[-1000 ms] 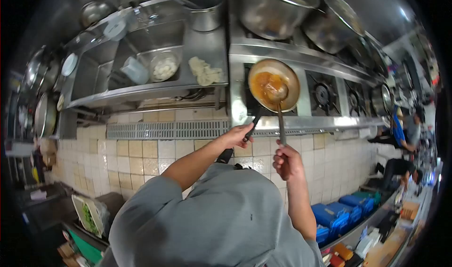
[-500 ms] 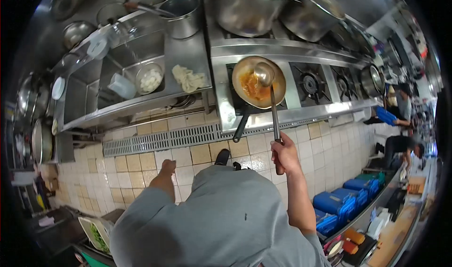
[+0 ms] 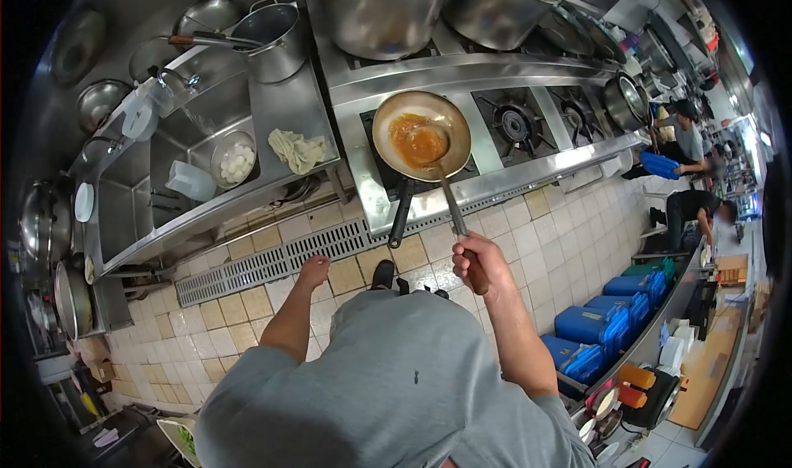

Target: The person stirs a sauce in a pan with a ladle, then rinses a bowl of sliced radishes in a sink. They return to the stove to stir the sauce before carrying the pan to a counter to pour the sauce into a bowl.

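Observation:
In my right hand is the handle of a long metal ladle, with the fingers wrapped around it. The ladle's bowl rests in a frying pan on the front left burner, dipped in an orange-brown sauce. The pan's black handle points toward me, held by no hand. My left hand hangs in front of me above the floor, short of the pan handle. Its fingers look curled in, and nothing shows in them.
Large pots stand on the back burners. Left of the stove, a cloth lies on the steel counter beside a sink with a bowl of white round pieces. Blue bins line the right, and two people work farther off.
The ladle's bowl has come down from above the pan into the sauce. My left hand has swung forward, nearer the stove. The whole view has shifted slightly.

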Demonstrator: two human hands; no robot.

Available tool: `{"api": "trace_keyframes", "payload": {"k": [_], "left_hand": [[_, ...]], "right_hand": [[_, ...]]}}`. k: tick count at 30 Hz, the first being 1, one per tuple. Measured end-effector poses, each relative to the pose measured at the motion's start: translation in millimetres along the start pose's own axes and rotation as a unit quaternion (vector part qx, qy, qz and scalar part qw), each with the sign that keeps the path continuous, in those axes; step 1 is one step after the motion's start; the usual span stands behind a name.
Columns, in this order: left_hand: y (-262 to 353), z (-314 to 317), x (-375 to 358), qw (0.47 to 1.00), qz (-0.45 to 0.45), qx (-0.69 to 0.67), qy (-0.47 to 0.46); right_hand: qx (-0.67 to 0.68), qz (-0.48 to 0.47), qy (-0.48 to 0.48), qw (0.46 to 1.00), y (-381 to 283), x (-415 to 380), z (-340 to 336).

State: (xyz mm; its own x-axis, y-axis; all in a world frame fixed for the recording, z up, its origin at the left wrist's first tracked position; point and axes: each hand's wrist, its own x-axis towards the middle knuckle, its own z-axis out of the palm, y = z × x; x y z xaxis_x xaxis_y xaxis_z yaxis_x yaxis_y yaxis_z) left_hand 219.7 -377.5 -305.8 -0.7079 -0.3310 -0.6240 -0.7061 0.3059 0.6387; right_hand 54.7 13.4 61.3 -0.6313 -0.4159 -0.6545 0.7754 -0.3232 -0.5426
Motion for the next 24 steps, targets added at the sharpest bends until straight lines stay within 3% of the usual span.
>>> {"api": "trace_keyframes", "payload": {"k": [1,3,5,7,9,11,13,15,21,23,24], "left_hand": [[1.7,1.6,4.9,1.0,0.002,0.003,-0.003],[14.1,-0.4,4.0,1.0,0.009,-0.003,0.007],[22.3,-10.2,-4.0,1.0,-0.017,-0.015,-0.005],[17.5,-16.0,-6.5,0.999,-0.041,-0.029,-0.016],[-4.2,-24.8,-10.6,0.992,-0.119,-0.019,-0.041],[-21.8,-29.3,-18.6,0.989,-0.142,-0.013,-0.044],[-28.7,-29.9,-29.9,0.985,-0.166,-0.007,-0.045],[-28.6,-32.0,-40.4,0.981,-0.189,-0.008,-0.051],[-13.4,-19.5,-27.7,0.985,-0.163,-0.012,-0.05],[-2.1,-16.1,-21.7,0.988,-0.144,-0.007,-0.058],[3.4,-11.1,-10.5,0.99,-0.123,-0.001,-0.069]], "right_hand": [[0.003,-0.003,0.002,1.0,-3.1,-2.1,-0.4],[0.294,0.115,-0.119,0.941,-11.3,-3.4,-2.1],[0.293,0.116,-0.153,0.937,-15.8,-13.0,3.7],[0.047,0.044,-0.035,0.997,-17.2,-27.9,18.8],[-0.016,0.009,-0.015,1.0,-13.8,-33.3,17.4],[-0.276,-0.086,0.035,0.957,-19.4,-48.1,27.4],[-0.316,-0.101,0.057,0.942,-32.6,-69.6,42.8],[-0.444,-0.169,0.098,0.874,-42.9,-87.0,47.1],[-0.388,-0.308,0.137,0.858,-52.0,-130.8,51.7],[-0.313,-0.333,0.061,0.887,-51.5,-127.0,41.6],[-0.26,-0.262,0.022,0.929,-54.7,-124.2,34.6]]}}
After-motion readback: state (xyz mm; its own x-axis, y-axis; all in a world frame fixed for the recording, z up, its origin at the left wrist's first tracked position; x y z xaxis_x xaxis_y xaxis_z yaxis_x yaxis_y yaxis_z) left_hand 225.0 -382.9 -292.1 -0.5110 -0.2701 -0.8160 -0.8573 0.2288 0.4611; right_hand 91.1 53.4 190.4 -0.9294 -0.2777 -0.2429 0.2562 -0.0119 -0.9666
